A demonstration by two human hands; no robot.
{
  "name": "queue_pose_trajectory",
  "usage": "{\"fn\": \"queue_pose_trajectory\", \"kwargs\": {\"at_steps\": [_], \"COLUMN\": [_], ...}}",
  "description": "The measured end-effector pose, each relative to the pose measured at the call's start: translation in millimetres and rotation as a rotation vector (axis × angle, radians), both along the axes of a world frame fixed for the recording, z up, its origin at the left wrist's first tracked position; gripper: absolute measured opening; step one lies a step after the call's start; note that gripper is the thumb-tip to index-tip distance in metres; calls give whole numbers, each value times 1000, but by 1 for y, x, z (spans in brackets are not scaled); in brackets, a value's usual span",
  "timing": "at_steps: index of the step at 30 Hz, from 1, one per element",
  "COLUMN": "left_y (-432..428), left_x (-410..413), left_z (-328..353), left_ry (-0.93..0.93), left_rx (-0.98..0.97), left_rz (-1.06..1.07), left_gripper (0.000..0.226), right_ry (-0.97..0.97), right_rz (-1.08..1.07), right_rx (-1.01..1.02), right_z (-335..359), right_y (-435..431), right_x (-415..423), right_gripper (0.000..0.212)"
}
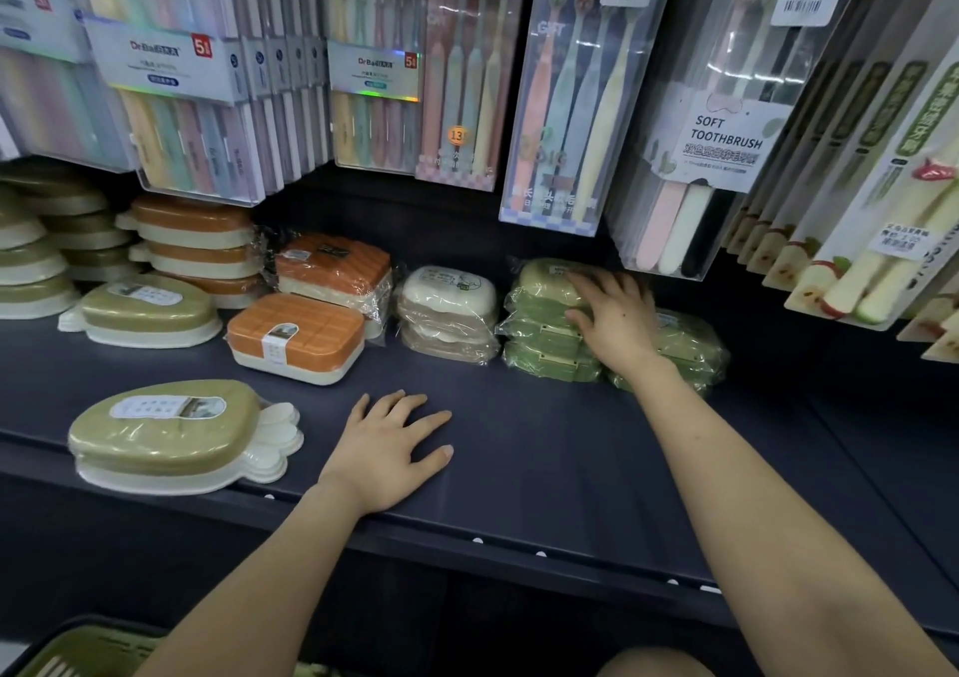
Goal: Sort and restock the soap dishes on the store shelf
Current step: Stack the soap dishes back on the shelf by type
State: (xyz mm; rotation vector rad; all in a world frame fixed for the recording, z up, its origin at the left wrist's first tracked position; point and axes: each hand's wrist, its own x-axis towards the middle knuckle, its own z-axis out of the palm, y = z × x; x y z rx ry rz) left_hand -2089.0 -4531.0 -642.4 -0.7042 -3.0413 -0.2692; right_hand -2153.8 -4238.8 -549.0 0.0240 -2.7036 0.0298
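Head view, shelf of soap dishes under restocking. My left hand [389, 448] lies flat and open, palm down, on the bare dark shelf [519, 443], holding nothing. My right hand [617, 318] is laid over the top of the green film-wrapped stack [545, 329] toward the back right, fingers spread across the uppermost dish. Blur keeps me from telling whether they clasp it or only press on it. A second green stack [690, 344] sits just beside my wrist, and a white-and-beige stack [449, 313] stands near on the left. The main hazard, as I judge it, is the glossy wrap: a sideways tug on the top dish could slide the layers apart and spill the pile into its neighbours. The hanging toothbrush packs [560, 105] end close above my knuckles, so lifting straight up may knock one loose. The olive dish [166, 432] rests near the shelf's front edge, where a careless sweep of my left forearm could push it off.
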Motion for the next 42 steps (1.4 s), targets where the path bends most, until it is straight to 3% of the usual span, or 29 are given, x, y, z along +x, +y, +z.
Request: {"fn": "queue_pose_trajectory", "kwargs": {"at_steps": [5, 11, 14, 16, 19, 23, 29, 35, 38, 42], "left_y": [0, 0, -10, -28, -74, -152, -239, -296, -314, -323], "left_x": [0, 2, 13, 26, 48, 65, 66, 38, 16, -7], "left_z": [1, 5, 12, 15, 19, 16, 15, 8, 9, 23], "left_ry": [2, 9, 210, 442, 677, 799, 641, 478, 386, 347], "left_rx": [18, 40, 260, 457, 590, 581, 405, 280, 338, 617], "left_rz": [-4, -27, -24, 25, 194, 465, 594, 654, 724, 771], "left_gripper": [94, 94, 63, 38, 28, 27, 37, 42, 35, 39], "right_ry": [51, 332, 391, 318, 68, -251, -487, -302, -188, -251], "right_rz": [-4, -6, 113, 225, 380, 588, 651, 669, 615, 543], "right_rx": [68, 39, -126, -303, -461, -390, -189, -373, -494, -312], "right_z": [-11, -28, -38, -44, -49, -49, -50, -48, -31, -19], "right_y": [-3, -33, -72, -107, -169, -254, -316, -326, -344, -374], "right_x": [1, 34, 63, 79, 90, 88, 68, 58, 44, 20], "right_gripper": [53, 42, 39, 42, 49, 60, 86, 77, 70, 71]}}
